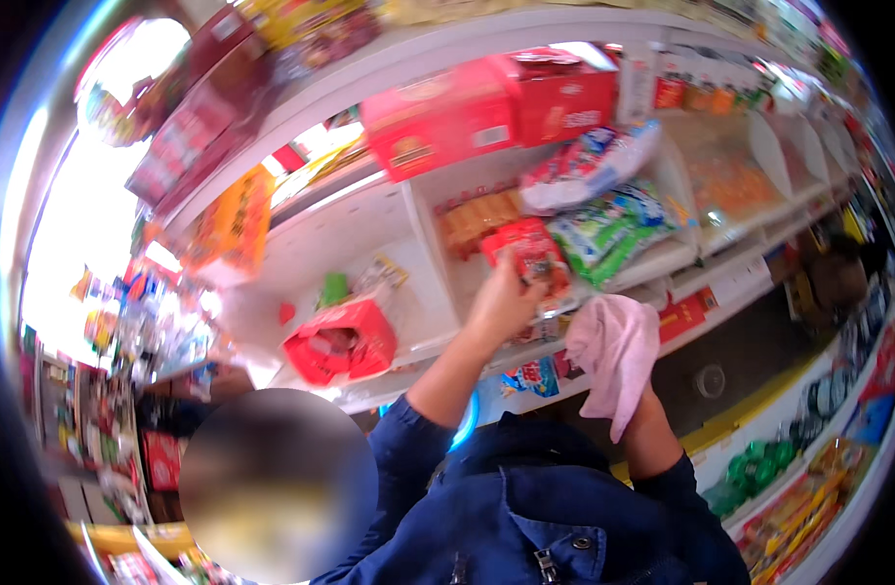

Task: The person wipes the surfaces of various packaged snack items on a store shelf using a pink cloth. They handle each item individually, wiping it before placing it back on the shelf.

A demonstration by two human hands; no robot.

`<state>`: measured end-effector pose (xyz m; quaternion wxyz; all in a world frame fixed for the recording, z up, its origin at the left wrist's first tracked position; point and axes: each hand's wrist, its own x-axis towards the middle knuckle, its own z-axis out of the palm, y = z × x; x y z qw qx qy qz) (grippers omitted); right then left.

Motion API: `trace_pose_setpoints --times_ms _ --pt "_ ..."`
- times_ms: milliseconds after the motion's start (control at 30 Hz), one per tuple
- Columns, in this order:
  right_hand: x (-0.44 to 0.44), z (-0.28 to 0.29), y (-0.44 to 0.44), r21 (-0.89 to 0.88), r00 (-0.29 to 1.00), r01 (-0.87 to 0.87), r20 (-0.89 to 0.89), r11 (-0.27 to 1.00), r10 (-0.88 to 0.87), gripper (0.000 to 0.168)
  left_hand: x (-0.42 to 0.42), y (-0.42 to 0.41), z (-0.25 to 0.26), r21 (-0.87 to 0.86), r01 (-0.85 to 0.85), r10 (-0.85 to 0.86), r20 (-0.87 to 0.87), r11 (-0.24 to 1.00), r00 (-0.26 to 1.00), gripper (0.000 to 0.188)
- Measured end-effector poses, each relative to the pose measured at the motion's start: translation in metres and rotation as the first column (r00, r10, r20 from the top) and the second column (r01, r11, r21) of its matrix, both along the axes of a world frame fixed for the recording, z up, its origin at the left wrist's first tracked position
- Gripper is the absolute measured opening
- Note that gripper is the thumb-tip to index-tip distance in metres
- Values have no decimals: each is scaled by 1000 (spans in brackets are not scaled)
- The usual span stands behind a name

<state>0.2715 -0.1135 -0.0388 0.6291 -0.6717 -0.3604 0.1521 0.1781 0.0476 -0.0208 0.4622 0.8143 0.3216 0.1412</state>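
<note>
My left hand (509, 296) grips a red snack packet (531, 252) over a white shelf compartment (465, 285). Draped over my right hand (641, 398) is a pink cloth (614, 340), which hides the fingers and hangs in front of the shelf edge. Just beyond the red packet lies a row of tan packaged items (484, 219). To its right rest a green snack bag (612, 230) and a white and pink bag (586, 172). In the compartment to the left sits an open red carton (341, 340) with a green item (334, 289) behind it.
Large red boxes (484, 110) stand at the back of the shelf. White dividers (429, 248) separate the compartments, and an upper shelf (447, 44) overhangs them. Green bottles (762, 468) line a lower shelf at right. A blurred patch (279, 486) covers the lower left.
</note>
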Motion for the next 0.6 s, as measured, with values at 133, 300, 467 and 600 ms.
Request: trace_pose_setpoints --times_ms 133,300,467,600 --pt "16 -68 17 -389 845 144 527 910 92 25 1 0 -37 423 -70 69 16 904 997 66" --pt "9 -87 38 330 829 -146 -474 933 298 28 -38 -10 -23 464 -107 12 203 879 979 57" --pt "9 -62 41 84 930 -260 -248 962 273 17 -115 -20 -6 372 -197 8 451 907 892 38" --pt "14 -68 32 -198 998 -27 -65 980 14 28 -195 -2 3 566 -381 126 437 732 891 22"
